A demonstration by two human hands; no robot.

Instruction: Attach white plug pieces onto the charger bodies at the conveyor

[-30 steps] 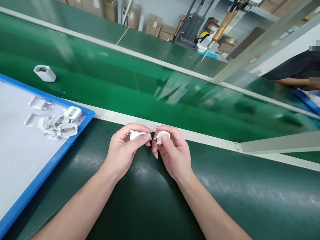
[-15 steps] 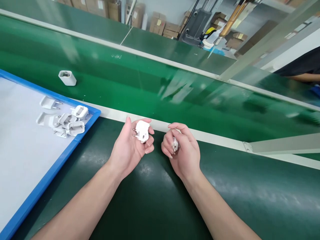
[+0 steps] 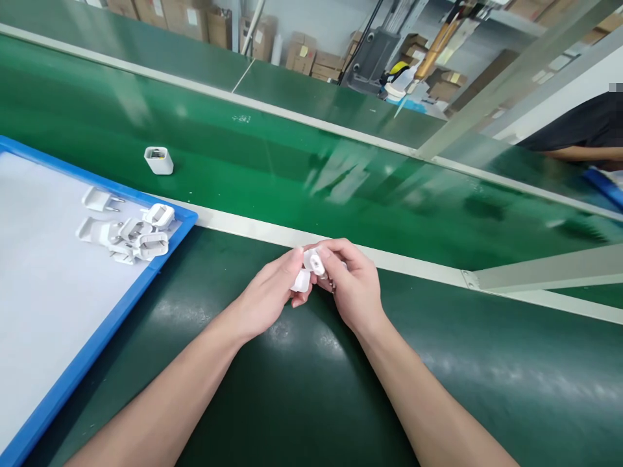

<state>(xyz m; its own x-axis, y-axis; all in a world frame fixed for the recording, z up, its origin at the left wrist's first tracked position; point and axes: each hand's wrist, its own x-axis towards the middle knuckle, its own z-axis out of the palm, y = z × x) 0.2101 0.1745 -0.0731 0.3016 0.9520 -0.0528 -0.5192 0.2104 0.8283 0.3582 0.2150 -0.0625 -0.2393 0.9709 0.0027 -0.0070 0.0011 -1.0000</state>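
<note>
My left hand (image 3: pixel 270 292) and my right hand (image 3: pixel 353 275) meet above the dark green worktop, near its pale metal edge strip. My left fingers are closed on a white plug piece (image 3: pixel 301 281). Between the fingertips of both hands sits another white plug part (image 3: pixel 315 262) with a small hole in its end. Metal pins show beneath my curled right fingers, which partly hide what they hold. To the left, several white plug adapters (image 3: pixel 153 244) with metal pins lie heaped in the corner of a blue-rimmed tray (image 3: pixel 182 216).
Beyond the edge strip runs a glossy green belt (image 3: pixel 272 175), with an open-topped white charger housing (image 3: pixel 159 161) standing on it. A pale metal post (image 3: pixel 535 275) reaches in at the right. Cardboard boxes (image 3: pixel 302 55) stand behind; another person's arm (image 3: pixel 584 154) is at far right.
My left hand has turned over and moved right, bringing its plug piece against my right hand. The charger housing has shifted right along with the belt's surface mark.
</note>
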